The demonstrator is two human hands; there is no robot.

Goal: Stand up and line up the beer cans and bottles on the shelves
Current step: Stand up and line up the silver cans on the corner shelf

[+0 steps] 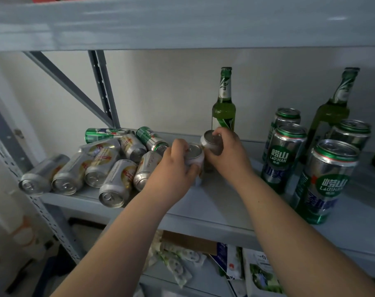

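My left hand (173,168) grips a silver can (194,154) held upright in the middle of the grey shelf (214,202). My right hand (227,153) wraps a second silver can (210,139) just behind it, tilted slightly. Left of my hands, several silver and gold cans (115,183) lie on their sides in a pile, with two green cans (152,138) lying at the back. A green bottle (224,101) stands upright behind my right hand. At the right, several tall green Laoshan cans (326,181) stand upright around a second green bottle (332,112).
An upper shelf board (182,24) hangs low overhead. A diagonal brace and upright post (103,88) stand at the back left. The perforated front post (32,189) runs down the left side. Packets and a cardboard piece (191,249) lie on the shelf below.
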